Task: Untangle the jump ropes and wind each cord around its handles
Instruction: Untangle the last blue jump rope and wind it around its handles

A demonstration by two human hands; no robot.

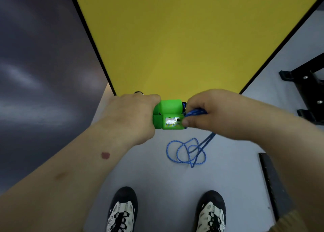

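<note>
Head view looks straight down past my forearms to the floor (157, 170) and my two shoes (122, 212). My left hand (130, 117) is wrapped round the outer ends of the green handles (169, 115), which lie side by side just in front of the near edge of the yellow desk (184, 39). My right hand (210, 115) sits at three o'clock of the handles, thumb and fingers pinching the blue cord (195, 113) where it meets them. From there the cord drops toward six o'clock and ends in a few loose overlapping loops (186, 153) on the floor between hands and shoes.

I judge this as the winding step on this rope: handles bundled, slack not yet taken up. I see only one rope, so I cannot tell how the other stands.

Next, I think, the right hand must carry the cord around both handles while the left keeps them together. The floor loops cross each other, so they may snag as they rise.
</note>
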